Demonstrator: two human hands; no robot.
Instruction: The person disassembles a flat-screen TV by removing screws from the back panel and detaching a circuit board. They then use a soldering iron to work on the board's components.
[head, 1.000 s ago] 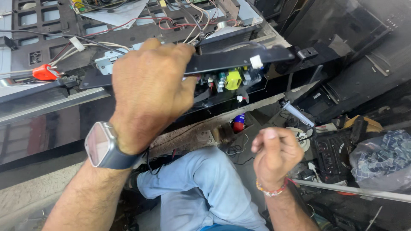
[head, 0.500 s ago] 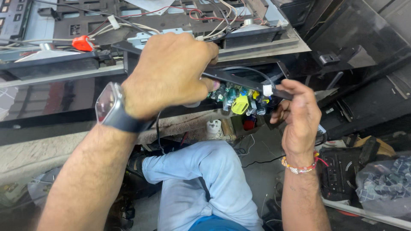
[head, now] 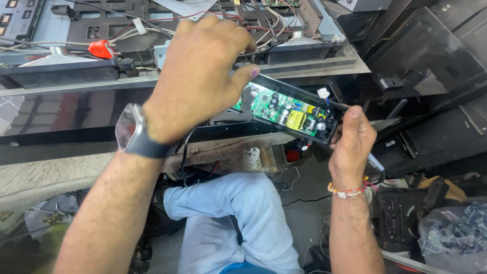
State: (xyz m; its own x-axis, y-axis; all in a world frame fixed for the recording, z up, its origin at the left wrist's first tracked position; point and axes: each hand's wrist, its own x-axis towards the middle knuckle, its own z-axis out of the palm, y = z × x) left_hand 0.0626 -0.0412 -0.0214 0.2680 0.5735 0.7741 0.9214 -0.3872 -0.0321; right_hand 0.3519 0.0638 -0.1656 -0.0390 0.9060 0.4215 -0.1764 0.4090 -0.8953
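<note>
Left hand (head: 198, 81) clamped over near end of long black module (head: 284, 109) at frame centre; right hand (head: 352, 139) pinched its far end. Module already lifted free of open chassis (head: 314, 58) above, green circuit board (head: 286, 110) exposed. White connector (head: 323, 93) apparently still attached; board not removed.
</note>
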